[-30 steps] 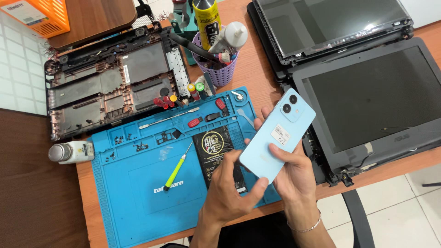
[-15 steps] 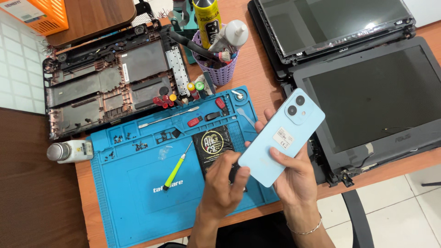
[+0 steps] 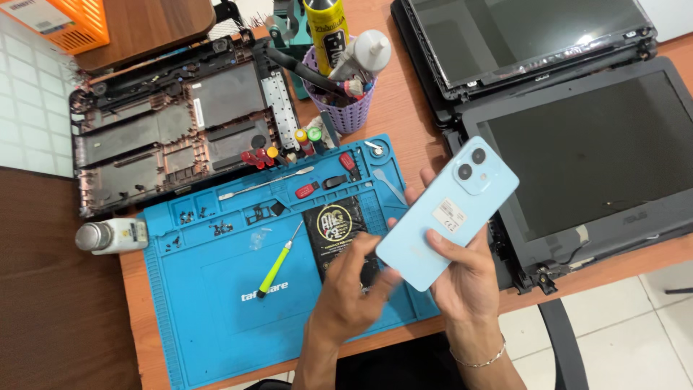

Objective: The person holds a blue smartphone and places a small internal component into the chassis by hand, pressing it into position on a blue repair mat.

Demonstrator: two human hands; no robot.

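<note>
A light blue smartphone (image 3: 447, 217) is tilted back side up, its twin camera lenses toward the upper right and a small white sticker at its middle. My right hand (image 3: 469, 278) grips it from below, thumb across the back. My left hand (image 3: 350, 296) is at the phone's lower left corner, fingers curled over a black square pouch (image 3: 333, 225) that lies on the blue repair mat (image 3: 216, 296). A green-handled screwdriver (image 3: 278, 263) rests on the mat to the left of my left hand.
An open laptop base shell (image 3: 166, 137) lies at the upper left. Two laptop screen panels (image 3: 577, 144) are stacked at the right. A purple basket (image 3: 346, 108) holds tools and bottles. A small white bottle (image 3: 112, 236) lies left of the mat. Several loose screws dot the mat.
My right hand has raised and shifted the phone up and to the right. My left hand has slid off its lower edge toward the bottom left corner.
</note>
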